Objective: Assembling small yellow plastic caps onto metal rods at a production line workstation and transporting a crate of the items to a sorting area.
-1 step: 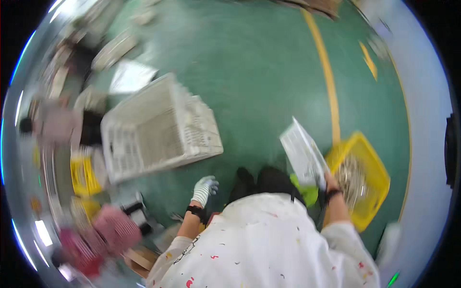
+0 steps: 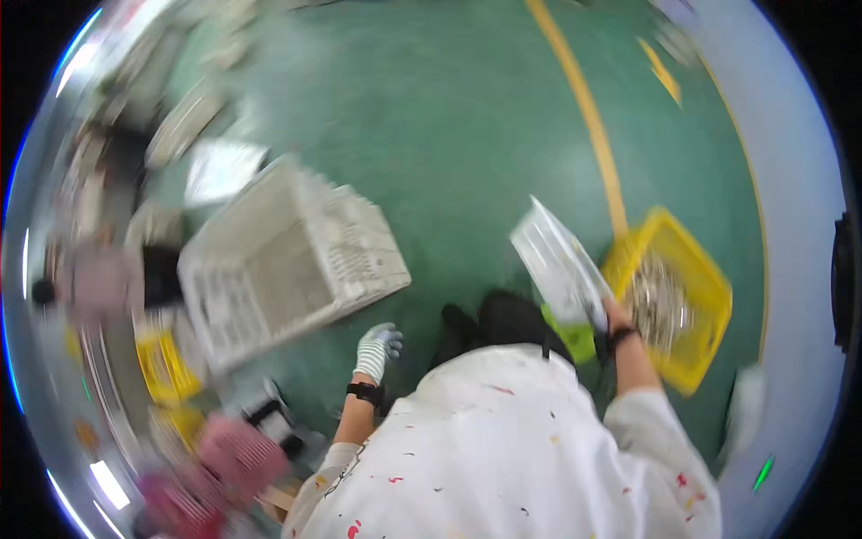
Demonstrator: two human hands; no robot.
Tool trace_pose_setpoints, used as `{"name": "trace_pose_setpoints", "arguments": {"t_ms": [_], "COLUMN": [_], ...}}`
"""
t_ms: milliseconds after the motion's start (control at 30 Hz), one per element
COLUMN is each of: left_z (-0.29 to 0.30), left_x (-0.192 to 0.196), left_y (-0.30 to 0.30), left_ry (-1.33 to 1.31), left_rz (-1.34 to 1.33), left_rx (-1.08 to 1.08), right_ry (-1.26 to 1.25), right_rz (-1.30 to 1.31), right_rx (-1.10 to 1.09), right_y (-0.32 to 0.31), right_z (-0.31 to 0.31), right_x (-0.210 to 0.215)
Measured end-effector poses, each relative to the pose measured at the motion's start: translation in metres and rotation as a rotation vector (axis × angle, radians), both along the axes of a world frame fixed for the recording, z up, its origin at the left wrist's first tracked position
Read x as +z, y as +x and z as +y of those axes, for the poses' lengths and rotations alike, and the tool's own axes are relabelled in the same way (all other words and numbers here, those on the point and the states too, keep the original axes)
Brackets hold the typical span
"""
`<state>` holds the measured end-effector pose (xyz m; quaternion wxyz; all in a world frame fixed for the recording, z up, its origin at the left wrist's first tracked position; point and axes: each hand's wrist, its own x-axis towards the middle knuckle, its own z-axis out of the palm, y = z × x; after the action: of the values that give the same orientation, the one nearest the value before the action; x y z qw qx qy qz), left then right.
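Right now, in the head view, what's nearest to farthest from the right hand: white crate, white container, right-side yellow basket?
1. White container, held in the right hand
2. Yellow basket, just right of that hand
3. White crate, across on the left

Grn floor [image 2: 431, 135] – w/ yel line [image 2: 588, 117]; pink-clad co-workers [image 2: 239, 452] left.

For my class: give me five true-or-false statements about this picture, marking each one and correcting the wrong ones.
1. The right hand holds a white plastic bin near the yellow basket. True.
2. The left hand, in a striped glove, holds nothing. True.
3. The yellow basket is empty. False: many small pale pieces lie in it.
4. The yellow basket stands left of every crate. False: the large white crate stands to its left.
5. A yellow line runs along the green floor. True.
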<state>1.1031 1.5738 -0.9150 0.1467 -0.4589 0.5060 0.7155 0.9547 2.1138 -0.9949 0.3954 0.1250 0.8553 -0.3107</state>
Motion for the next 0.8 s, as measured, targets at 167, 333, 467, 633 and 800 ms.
{"name": "trace_pose_setpoints", "arguments": {"t_ms": [167,333,467,633,800], "left_z": [-0.023,0.003,0.039,0.098,0.138], "left_x": [-0.024,-0.016,-0.012,-0.026,-0.041], "left_y": [-0.141,-0.271,-0.372,-0.477,-0.557], "left_ry": [0.021,-0.004,0.045,0.050,0.065], "left_rz": [-0.147,-0.158,-0.084,-0.057,-0.146], "left_rx": [-0.410,-0.744,-1.011,-1.320,-1.576], "right_ry": [-0.336,-0.675,-0.700,-0.855,-0.921], "right_rz": [0.160,-0.094,-0.053,0.217,0.229], "right_rx": [-0.720,-1.697,-1.901,-2.193,-2.431], "right_y": [0.031,0.035,0.054,0.082,0.034], "right_z": [-0.008,-0.064,-0.092,-0.143,-0.193], "right_x": [-0.044,-0.054,-0.086,-0.062,0.009]}}
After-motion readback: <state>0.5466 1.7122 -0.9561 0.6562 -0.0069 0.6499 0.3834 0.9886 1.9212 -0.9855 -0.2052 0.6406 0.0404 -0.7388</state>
